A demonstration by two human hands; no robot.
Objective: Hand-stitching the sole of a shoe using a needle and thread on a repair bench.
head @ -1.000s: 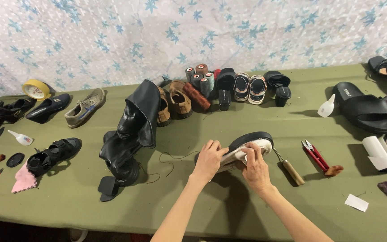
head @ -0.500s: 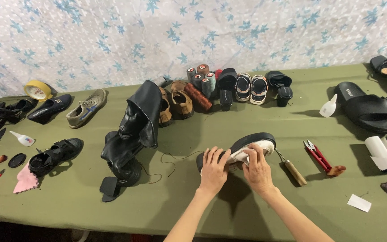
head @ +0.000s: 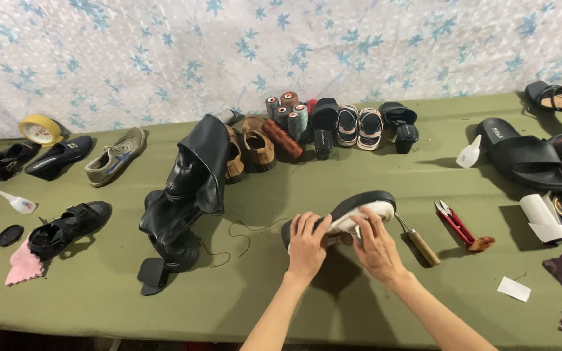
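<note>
So right now both of your hands are on the white-soled shoe [head: 359, 211], which sits on the green table [head: 99, 305] just right of the black boot [head: 187, 195], black outsole turned up. Your left hand [head: 307, 244] is curled over the heel end, fingers bent down across the sole edge and pressing on it, so that's a closed grip on the shoe. Your right hand [head: 377, 246] lies over the middle of the shoe, fingers closed around its side. I can't tell if anything small is pinched in those fingers, they cover that spot.

A wooden-handled awl [head: 419, 242] lies just beside the shoe on the far side from the boot, its metal tip almost under the toe. A bit further out that same way are the red snips [head: 453, 222]. A loose dark thread [head: 245, 234] trails on the cloth between the boot and the shoe. Behind the boot and off to the shoe's side stand some thread spools [head: 287, 110] next to a pair of tan shoes [head: 252, 146].

Compared with half a second ago, not much has changed: the shoe is in the same spot beside the boot and both hands have stayed clamped on it. Your right-hand fingers look spread a touch further toward the toe, and that's about it.
</note>
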